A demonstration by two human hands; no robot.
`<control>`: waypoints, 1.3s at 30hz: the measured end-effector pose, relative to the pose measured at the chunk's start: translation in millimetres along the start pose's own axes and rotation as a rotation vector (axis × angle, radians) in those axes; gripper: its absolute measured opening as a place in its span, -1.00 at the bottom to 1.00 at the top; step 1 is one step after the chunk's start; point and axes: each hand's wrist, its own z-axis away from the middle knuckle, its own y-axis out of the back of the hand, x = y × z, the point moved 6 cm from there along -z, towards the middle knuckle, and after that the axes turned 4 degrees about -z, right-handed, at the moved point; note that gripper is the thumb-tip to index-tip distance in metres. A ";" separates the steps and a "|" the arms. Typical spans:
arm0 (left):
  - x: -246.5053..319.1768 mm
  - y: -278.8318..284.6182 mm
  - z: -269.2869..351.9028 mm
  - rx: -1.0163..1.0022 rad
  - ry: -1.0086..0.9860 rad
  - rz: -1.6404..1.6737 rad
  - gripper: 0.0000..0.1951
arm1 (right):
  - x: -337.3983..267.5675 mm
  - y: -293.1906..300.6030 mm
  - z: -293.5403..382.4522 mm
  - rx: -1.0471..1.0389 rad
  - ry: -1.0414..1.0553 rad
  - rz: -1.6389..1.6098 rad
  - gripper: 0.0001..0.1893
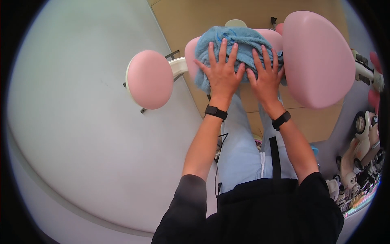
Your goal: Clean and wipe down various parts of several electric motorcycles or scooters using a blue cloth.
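A bunched blue terry towel (245, 45) lies over a pink padded seat (191, 50) in front of me. My left hand (224, 73) rests palm down on the left part of the towel with its fingers spread. Beside it my right hand (268, 79) lies flat on the towel's right part, fingers also apart. Neither hand grips the cloth. To the right of the towel rises a large pink padded backrest (318, 59). A round pink pad (150, 80) on a white curved arm (178, 66) stands out to the left.
A white wall (91, 122) takes up the left side. Under the seat is tan flooring (195, 18). White wheeled ride-on toys (362, 146) stand at the right edge. A black cable (217, 170) hangs by my left leg.
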 end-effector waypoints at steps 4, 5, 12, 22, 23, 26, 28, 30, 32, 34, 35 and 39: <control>0.3 9.1 4.8 0.028 0.028 0.004 -0.48 | -11.0 2.5 -3.1 0.021 0.035 0.044 -0.41; 1.4 12.0 5.6 0.041 0.023 0.063 -0.52 | -10.3 4.9 -3.4 0.025 0.047 0.042 -0.41; 16.5 79.9 14.2 0.198 -0.169 0.293 -0.74 | -21.0 38.3 -2.9 0.129 0.113 -0.308 -0.52; -4.3 275.1 50.9 0.538 -0.171 -0.061 -0.79 | -147.7 121.9 -5.5 0.224 0.359 -0.793 -0.47; -22.7 277.2 56.2 0.589 -0.153 -0.092 -0.78 | -162.5 115.8 -12.1 0.124 0.411 -0.850 -0.41; -84.4 237.1 48.2 0.447 0.136 0.085 -0.65 | -190.3 84.5 -12.4 -0.023 0.397 -0.910 -0.26; -110.9 179.9 43.5 0.314 0.331 0.742 -0.52 | -191.9 57.6 -9.9 -0.078 0.365 -0.895 -0.15; -115.2 158.9 32.7 0.259 0.403 1.167 -0.47 | -197.5 60.2 -21.5 -0.055 0.368 -0.953 -0.20; -103.3 161.2 16.0 0.210 0.455 1.347 -0.42 | -195.1 62.8 -30.2 -0.041 0.348 -0.981 -0.24; -109.0 161.5 -1.1 0.111 0.450 1.371 -0.41 | -195.6 61.7 -41.4 0.016 0.301 -0.983 -0.32; -108.3 158.9 -12.7 0.019 0.434 1.388 -0.41 | -195.6 60.7 -47.2 0.009 0.296 -0.973 -0.32; -120.8 154.5 -50.8 -0.193 0.365 1.385 -0.47 | -199.6 56.7 -73.6 0.061 0.184 -1.021 -0.38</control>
